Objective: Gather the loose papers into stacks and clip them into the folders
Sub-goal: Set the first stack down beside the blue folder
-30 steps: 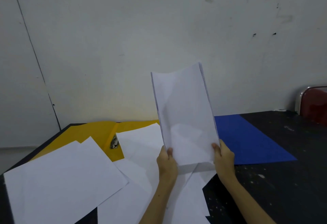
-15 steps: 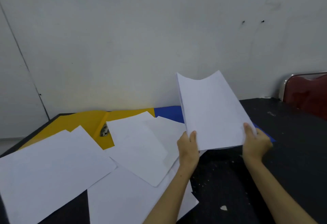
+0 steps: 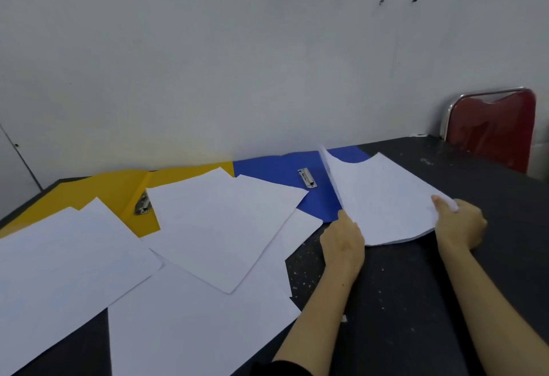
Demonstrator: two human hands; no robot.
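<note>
Far left, the yellow folder (image 3: 98, 189) lies open against the wall, its metal clip (image 3: 142, 205) peeking out beside the spine, and loose sheets (image 3: 219, 227) sprawl over it and across the dark table (image 3: 401, 301), overlapping one another. Next along, the blue folder (image 3: 282, 167) lies open too, its silver clip (image 3: 307, 178) bare and in plain sight. Now the action: the left hand (image 3: 344, 242) has its grip on the near left edge of the gathered stack (image 3: 383, 197), fingers tucked beneath, thumb on top. The stack slopes low over the right half of the blue folder, its far edge bowed upward. The right hand (image 3: 459, 224) pinches the stack's right corner, thumb pressed on the top sheet. Far right, a red chair (image 3: 493, 129) stands behind the table.
</note>
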